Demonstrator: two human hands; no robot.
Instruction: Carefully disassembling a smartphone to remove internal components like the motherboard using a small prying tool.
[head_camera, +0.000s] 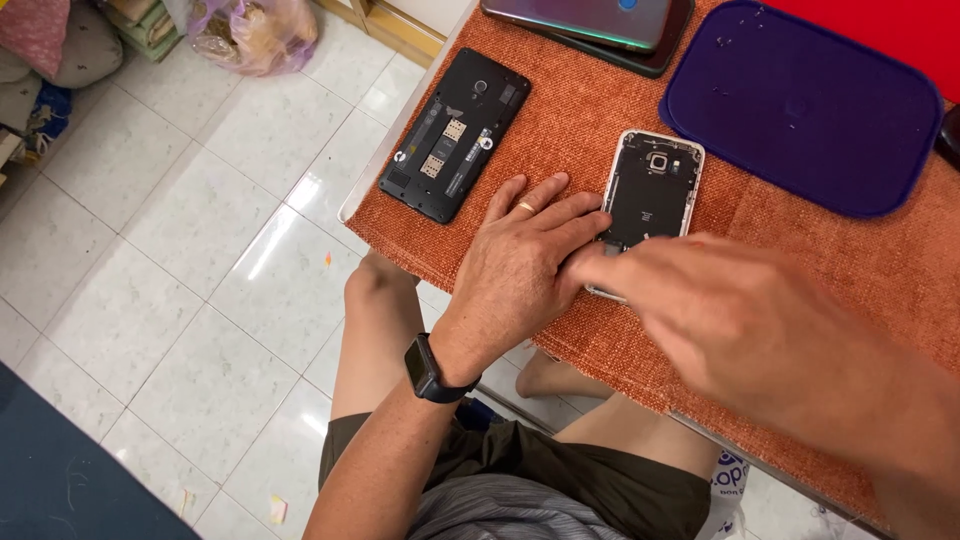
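A silver-framed phone with its back cover off (652, 200) lies on the orange woven cloth (560, 120) that covers the table, its dark insides and round camera ring facing up, a small pale label patch near its middle. The left hand (520, 265) lies flat on the cloth just left of this phone, fingers loosely spread and their tips pressing on the phone's lower left edge; it pinches nothing. A ring sits on one finger and a dark watch (430, 370) wraps the wrist. The right hand (720, 310) reaches in from the right, blurred, its fingertips over the phone's lower end; whether they are spread or pinching anything I cannot tell. Well to the left, close to the table's left edge, lies a second opened phone, black (455, 135), tilted, with small white and gold rectangular labels and card slots down its middle. At the top edge a dark, glossy phone (590, 20) rests on another dark slab. To the right of the silver phone, near but apart, sits a dark blue rounded-rectangle lid (800, 110), with a red surface (890, 30) beyond it. Open cloth lies between the two opened phones and below the lid. Left of the table's metal rim are pale floor tiles (180, 260), with a plastic bag (255, 35) at the top.
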